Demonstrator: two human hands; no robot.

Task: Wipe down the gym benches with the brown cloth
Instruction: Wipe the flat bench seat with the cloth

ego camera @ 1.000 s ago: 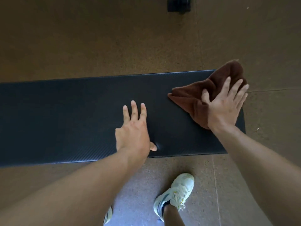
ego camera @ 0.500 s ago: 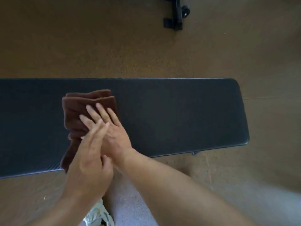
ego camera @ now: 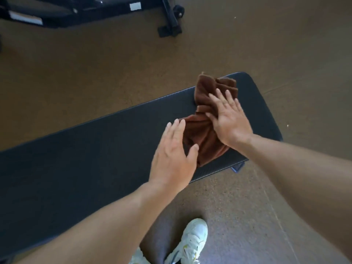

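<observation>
The long black padded gym bench (ego camera: pixel 95 159) with a fine woven texture runs across the picture from the lower left to the upper right, and its rounded end is at the right side. The crumpled brown terry cloth (ego camera: pixel 202 134) lies on the top of this bench near that right end, stretching from the far edge toward the near edge, where its lower corner reaches close to the border of the pad. The person's right hand (ego camera: pixel 228 121) lies flat on the cloth with the fingers straight and spread; it presses on the fabric and does not curl around it. The person's left hand (ego camera: pixel 173 159) is just beside the cloth on its left side, fingers straight and together, thumb apart; the thumb tip is at the edge of the cloth, but whether the palm touches the bench or stays a little above it cannot be told. This hand holds nothing. Both bare forearms come in from the bottom of the picture. Below the bench, on the brown speckled rubber floor (ego camera: pixel 247 216), one white sports shoe (ego camera: pixel 190 242) is visible. In the upper left, well apart from the bench, stands the black metal frame of another gym machine (ego camera: pixel 167 18) with a white label.
</observation>
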